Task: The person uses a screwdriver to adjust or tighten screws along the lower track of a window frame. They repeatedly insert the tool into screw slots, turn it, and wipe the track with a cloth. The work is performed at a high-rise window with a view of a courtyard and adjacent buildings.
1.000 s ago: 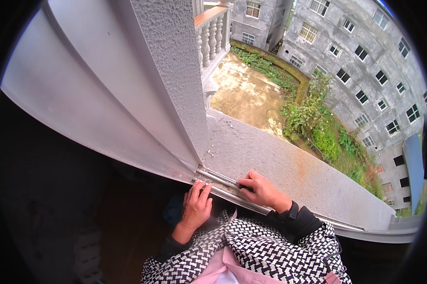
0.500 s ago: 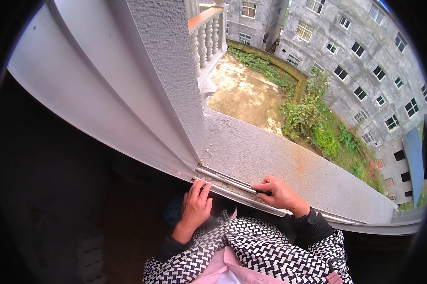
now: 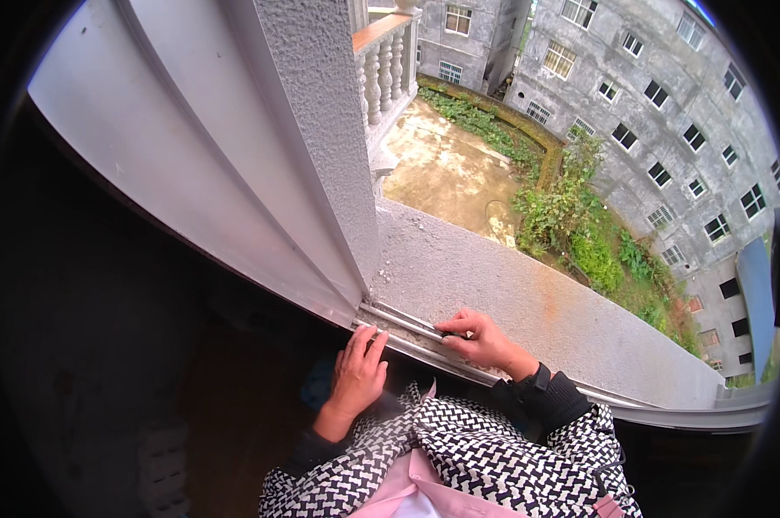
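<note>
A metal sliding-window track runs across in front of me, with grey dirt along its grooves. My left hand lies with fingers stretched out on its inner edge, near the left corner, holding nothing. In the fingers of my right hand is a small black-handled tool, pinched over the track. A thin part seems to reach left from the handle along the groove; its tip is too small to make out.
The rough outer sill slopes away beyond the track, with crumbs near the left corner. A metal window frame rises on the left. Outside, far below, lie a yard and shrubs; a grey building stands opposite.
My right hand has slid left along the track with the black-handled tool, closer to my left hand. The left hand stays on the edge. The view has shifted slightly.
</note>
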The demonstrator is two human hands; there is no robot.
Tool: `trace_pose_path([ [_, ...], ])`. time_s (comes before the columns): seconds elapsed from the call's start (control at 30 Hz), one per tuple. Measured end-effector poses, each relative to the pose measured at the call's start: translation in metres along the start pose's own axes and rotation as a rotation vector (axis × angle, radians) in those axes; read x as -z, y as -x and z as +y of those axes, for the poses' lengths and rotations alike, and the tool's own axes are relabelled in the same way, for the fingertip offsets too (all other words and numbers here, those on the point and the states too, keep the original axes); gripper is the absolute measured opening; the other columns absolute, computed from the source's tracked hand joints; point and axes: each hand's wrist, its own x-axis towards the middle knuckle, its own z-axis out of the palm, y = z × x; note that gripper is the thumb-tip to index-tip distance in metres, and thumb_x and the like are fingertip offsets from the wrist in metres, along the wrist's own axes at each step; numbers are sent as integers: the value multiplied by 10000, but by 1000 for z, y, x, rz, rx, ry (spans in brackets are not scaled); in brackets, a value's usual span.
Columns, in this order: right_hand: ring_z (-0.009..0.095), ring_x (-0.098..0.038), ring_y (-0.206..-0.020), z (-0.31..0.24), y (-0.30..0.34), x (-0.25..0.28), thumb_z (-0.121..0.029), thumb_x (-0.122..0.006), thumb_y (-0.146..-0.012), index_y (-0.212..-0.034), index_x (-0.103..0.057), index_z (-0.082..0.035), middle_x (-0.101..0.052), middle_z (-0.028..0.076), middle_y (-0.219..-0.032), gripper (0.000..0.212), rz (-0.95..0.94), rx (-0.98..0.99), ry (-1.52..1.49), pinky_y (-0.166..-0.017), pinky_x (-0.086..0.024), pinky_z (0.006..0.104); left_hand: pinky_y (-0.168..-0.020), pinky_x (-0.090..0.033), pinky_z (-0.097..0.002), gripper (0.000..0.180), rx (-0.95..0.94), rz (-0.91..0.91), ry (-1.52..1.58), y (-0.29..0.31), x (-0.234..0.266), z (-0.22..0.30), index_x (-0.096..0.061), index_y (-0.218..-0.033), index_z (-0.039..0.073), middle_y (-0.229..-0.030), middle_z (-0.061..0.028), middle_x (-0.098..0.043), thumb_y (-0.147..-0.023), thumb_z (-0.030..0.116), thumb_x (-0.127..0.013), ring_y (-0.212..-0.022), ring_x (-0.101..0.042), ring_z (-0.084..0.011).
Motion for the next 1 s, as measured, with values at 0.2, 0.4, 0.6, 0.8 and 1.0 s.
trace_pose_path([
  [0.2,175,-634,-860,-13,29,31,-159,-730,-937,-1236,-747,-84,-685,72,-925,309,133,-353,-257,-762,-510,328,-1082,-444,-463,614,-15,-4,-16,2,1,2,-544,-1410,72,-1455,-155,-497,-824,87,-726,-1397,-462,-375],
  [0.4,287,-646,-875,-23,36,28,-169,-754,-874,-1203,-761,-97,-677,134,-923,336,-91,-49,282,-778,-520,384,-985,-487,-460,634,-21,-8,-22,6,1,-4,-543,-1433,113,-1481,-115,-489,-828,112,-733,-1429,-451,-332],
  [0.6,328,-647,-889,-21,-3,4,-154,-730,-856,-1173,-768,-95,-662,152,-950,325,-70,44,374,-791,-527,418,-973,-489,-457,640,-32,0,-15,8,5,-1,-543,-1430,112,-1482,-110,-489,-820,104,-737,-1427,-453,-325],
  [0.8,282,-647,-880,1,-11,-14,-145,-717,-891,-1176,-764,-81,-667,129,-954,296,-61,39,229,-781,-533,381,-993,-486,-451,639,-32,4,-21,8,0,-5,-544,-1427,108,-1489,-118,-477,-818,102,-737,-1428,-447,-335],
  [1.0,72,-583,-747,0,21,26,-136,-696,-973,-1249,-716,12,-621,-33,-801,314,194,-460,-567,-660,-513,281,-1005,-481,-451,639,-32,-5,-7,11,-2,-8,-542,-1433,106,-1498,-127,-467,-823,106,-733,-1436,-438,-341],
])
